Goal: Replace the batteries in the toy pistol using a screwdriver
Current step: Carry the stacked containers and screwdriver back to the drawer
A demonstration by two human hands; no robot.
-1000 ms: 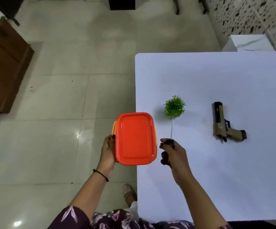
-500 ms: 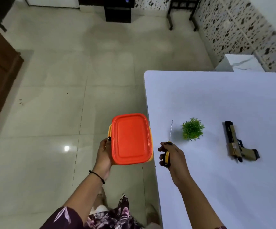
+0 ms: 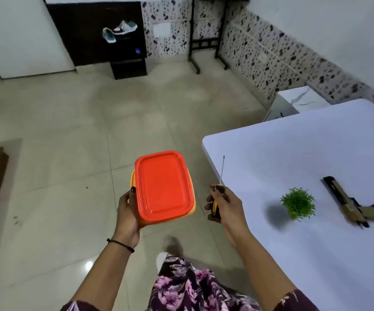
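Holds both items exactly as 1.0 s ago: left hand [image 3: 126,212] cupped under and round the orange-lidded box [image 3: 163,185], thumb up on lid rim; right hand [image 3: 225,205] curled in a fist round the screwdriver [image 3: 221,171] handle, shaft pointing up and away. No grip change.

Shifts viewpoint though: takes in far more floor [image 3: 69,153] now, with table [image 3: 293,153] pushed to right of view. Carries box fully off table's left edge, over floor. Keeps screwdriver hand just at that left edge, not over the table top as 1.0 s ago. Leaves toy pistol [image 3: 349,203] untouched, flat on its side on table, well in from left edge, just past the small plant [image 3: 298,204]; same layout as before.

Reads as setup, not work: 0 screws touched, box contents hidden under lid. Probably needs box set on table and 1 hand freed before reaching pistol.

Materials:
- Box: rectangular, rounded corners, glossy orange plastic lid with raised rim over yellow-orange base.
- Screwdriver: thin bare metal shaft, black-and-yellow handle, tip type too small to tell.
- Pistol: tan and black, hard-plastic look, blocky slide, angled grip.
- Plant: round tuft of green leaves, pot hidden.
- Table: matte white, smooth, rounded corner.
- Floor: glossy beige tiles.
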